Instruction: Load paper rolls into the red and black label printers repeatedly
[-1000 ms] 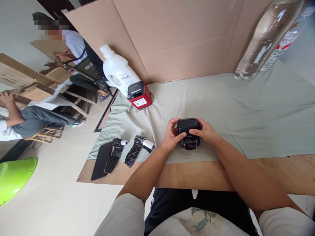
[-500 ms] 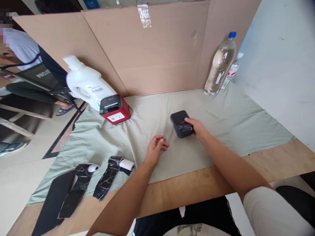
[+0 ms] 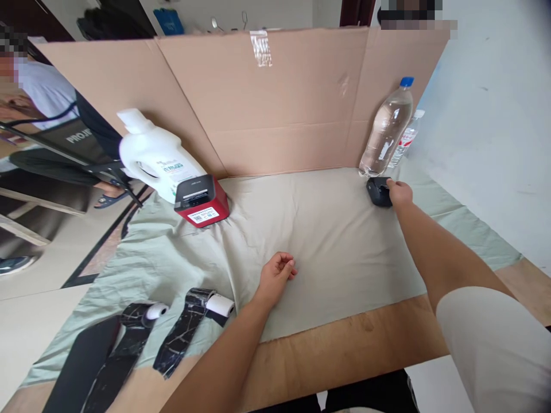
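My right hand [image 3: 399, 192] reaches far to the back right and grips a small black box-shaped device [image 3: 378, 191], which sits on the pale green cloth [image 3: 327, 229] just in front of a clear water bottle [image 3: 385, 135]. My left hand [image 3: 278, 274] rests on the cloth in the middle, fingers loosely curled, holding nothing. Two white paper rolls with black marbled strips [image 3: 189, 321] lie to its left.
A red and black label printer [image 3: 201, 201] and a white detergent jug [image 3: 152, 155] stand at the back left. A cardboard screen [image 3: 275, 97] walls off the back. A second smaller bottle [image 3: 404, 140] stands behind the first. A seated person [image 3: 47, 109] is at far left.
Both hands held the black device close to me a second ago. My left hand let go and my right hand carried it away to the back right, beside the bottle.
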Demonstrator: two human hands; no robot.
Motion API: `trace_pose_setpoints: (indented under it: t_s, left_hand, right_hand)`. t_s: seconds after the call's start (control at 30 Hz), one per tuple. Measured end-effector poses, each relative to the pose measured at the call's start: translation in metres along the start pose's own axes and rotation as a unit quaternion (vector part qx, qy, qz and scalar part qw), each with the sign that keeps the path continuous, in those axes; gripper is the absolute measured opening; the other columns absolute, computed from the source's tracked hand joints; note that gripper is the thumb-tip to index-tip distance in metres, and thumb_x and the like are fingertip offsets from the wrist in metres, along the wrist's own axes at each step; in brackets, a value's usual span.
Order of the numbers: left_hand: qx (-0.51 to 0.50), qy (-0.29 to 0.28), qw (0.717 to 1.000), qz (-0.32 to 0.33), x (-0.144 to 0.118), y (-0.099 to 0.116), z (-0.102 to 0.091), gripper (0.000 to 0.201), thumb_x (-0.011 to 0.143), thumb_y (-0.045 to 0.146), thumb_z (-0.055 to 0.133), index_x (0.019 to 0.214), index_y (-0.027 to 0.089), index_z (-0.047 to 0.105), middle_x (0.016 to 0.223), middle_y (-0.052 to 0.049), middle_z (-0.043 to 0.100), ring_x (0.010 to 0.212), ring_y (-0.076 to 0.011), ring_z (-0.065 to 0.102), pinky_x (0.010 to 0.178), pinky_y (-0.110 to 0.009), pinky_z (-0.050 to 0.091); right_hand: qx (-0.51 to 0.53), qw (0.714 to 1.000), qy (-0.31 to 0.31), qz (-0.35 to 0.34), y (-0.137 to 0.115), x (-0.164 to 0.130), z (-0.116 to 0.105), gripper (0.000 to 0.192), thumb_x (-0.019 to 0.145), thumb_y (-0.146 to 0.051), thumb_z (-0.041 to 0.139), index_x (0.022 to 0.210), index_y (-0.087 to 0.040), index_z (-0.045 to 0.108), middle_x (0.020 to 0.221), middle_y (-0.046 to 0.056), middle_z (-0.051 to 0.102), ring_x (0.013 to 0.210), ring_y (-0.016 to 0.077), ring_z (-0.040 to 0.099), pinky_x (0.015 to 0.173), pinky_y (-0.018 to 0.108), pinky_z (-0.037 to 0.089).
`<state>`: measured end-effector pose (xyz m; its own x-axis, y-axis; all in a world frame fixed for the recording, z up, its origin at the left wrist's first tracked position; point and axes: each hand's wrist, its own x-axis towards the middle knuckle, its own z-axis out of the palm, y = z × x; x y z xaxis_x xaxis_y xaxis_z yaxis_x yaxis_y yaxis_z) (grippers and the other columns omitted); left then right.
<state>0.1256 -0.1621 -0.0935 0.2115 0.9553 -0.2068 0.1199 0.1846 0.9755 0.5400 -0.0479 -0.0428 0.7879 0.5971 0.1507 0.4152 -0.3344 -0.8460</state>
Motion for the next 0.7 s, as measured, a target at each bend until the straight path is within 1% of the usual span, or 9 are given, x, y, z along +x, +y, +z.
trace_pose_setpoints:
  t_s: [0.1, 0.17, 0.27, 0.37, 0.43, 0.53, 0.57, 0.63, 0.7]
  left_hand:
    - [0.011, -0.001, 1.000, 0.007, 0.001, -0.001, 0.002, 0.025, 0.075, 0.040, 0.067, 0.086, 0.019, 0.058, 0.066, 0.001, 0.063, 0.061, -0.0131, 0.061, 0.061, -0.027, 0.049]
    - [0.017, -0.002, 1.000, 0.017, 0.003, -0.004, 0.004, 0.021, 0.076, 0.037, 0.067, 0.085, 0.019, 0.058, 0.066, 0.001, 0.062, 0.063, -0.0135, 0.062, 0.061, -0.027, 0.049]
    - [0.028, -0.002, 0.999, 0.027, 0.005, -0.009, 0.006, 0.017, 0.077, 0.034, 0.065, 0.083, 0.020, 0.058, 0.065, 0.002, 0.061, 0.064, -0.0142, 0.062, 0.061, -0.027, 0.050]
    - [0.067, -0.012, 0.997, 0.040, -0.002, -0.009, 0.002, 0.017, 0.078, 0.035, 0.065, 0.083, 0.020, 0.060, 0.068, 0.000, 0.064, 0.067, -0.0154, 0.063, 0.064, -0.028, 0.051]
    - [0.112, -0.066, 0.990, 0.050, -0.013, 0.001, -0.008, 0.022, 0.077, 0.039, 0.068, 0.087, 0.020, 0.064, 0.077, -0.002, 0.068, 0.070, -0.0167, 0.063, 0.067, -0.030, 0.052]
    - [0.198, -0.110, 0.973, 0.052, -0.023, 0.033, -0.034, 0.042, 0.073, 0.050, 0.074, 0.104, 0.022, 0.067, 0.105, -0.009, 0.071, 0.082, -0.0220, 0.067, 0.074, -0.035, 0.054]
    - [0.233, -0.072, 0.968, 0.053, -0.020, 0.047, -0.046, 0.050, 0.073, 0.053, 0.074, 0.111, 0.022, 0.066, 0.115, -0.011, 0.069, 0.091, -0.0253, 0.067, 0.080, -0.038, 0.054]
    - [0.319, 0.080, 0.942, 0.062, -0.002, 0.077, -0.075, 0.061, 0.075, 0.055, 0.072, 0.124, 0.020, 0.059, 0.132, -0.015, 0.060, 0.118, -0.0325, 0.058, 0.099, -0.044, 0.047]
    - [0.398, 0.239, 0.884, 0.058, 0.030, 0.103, -0.105, 0.069, 0.079, 0.056, 0.068, 0.134, 0.017, 0.050, 0.144, -0.019, 0.048, 0.137, -0.0372, 0.041, 0.113, -0.050, 0.033]
  right_hand:
    - [-0.013, 0.997, 0.023, -0.072, -0.012, -0.037, 0.014, 0.031, 0.082, -0.026, 0.058, 0.107, -0.010, 0.065, 0.120, 0.020, 0.064, 0.123, 0.0296, 0.052, 0.110, 0.049, 0.035]
    - [0.033, 0.988, -0.020, -0.147, -0.020, -0.086, 0.031, 0.034, 0.080, -0.028, 0.058, 0.109, -0.013, 0.064, 0.123, 0.019, 0.064, 0.122, 0.0279, 0.054, 0.110, 0.048, 0.036]
    - [0.161, 0.965, -0.174, -0.116, -0.024, -0.180, 0.057, 0.039, 0.079, -0.038, 0.059, 0.113, -0.018, 0.059, 0.111, 0.012, 0.067, 0.092, 0.0208, 0.065, 0.091, 0.042, 0.051]
    - [0.193, 0.923, -0.333, -0.030, -0.020, -0.260, 0.071, 0.032, 0.081, -0.044, 0.053, 0.103, -0.022, 0.060, 0.089, 0.006, 0.070, 0.061, 0.0155, 0.061, 0.066, 0.036, 0.054]
    - [0.172, 0.907, -0.376, -0.079, -0.016, -0.290, 0.072, 0.025, 0.080, -0.042, 0.055, 0.093, -0.022, 0.063, 0.080, 0.004, 0.069, 0.063, 0.0165, 0.062, 0.068, 0.036, 0.053]
    - [0.154, 0.893, -0.395, -0.149, -0.013, -0.302, 0.070, 0.021, 0.080, -0.041, 0.055, 0.086, -0.023, 0.064, 0.074, 0.002, 0.068, 0.068, 0.0177, 0.063, 0.070, 0.035, 0.052]
    - [0.153, 0.892, -0.398, -0.149, -0.013, -0.301, 0.069, 0.021, 0.081, -0.041, 0.054, 0.085, -0.023, 0.064, 0.073, 0.002, 0.067, 0.067, 0.0177, 0.062, 0.068, 0.034, 0.051]
    - [0.152, 0.893, -0.400, -0.140, -0.015, -0.297, 0.067, 0.022, 0.082, -0.042, 0.052, 0.086, -0.024, 0.064, 0.073, 0.002, 0.067, 0.066, 0.0177, 0.061, 0.065, 0.034, 0.050]
    - [0.146, 0.893, -0.402, -0.137, -0.018, -0.296, 0.067, 0.021, 0.082, -0.041, 0.052, 0.086, -0.024, 0.064, 0.073, 0.002, 0.067, 0.067, 0.0182, 0.062, 0.066, 0.034, 0.051]
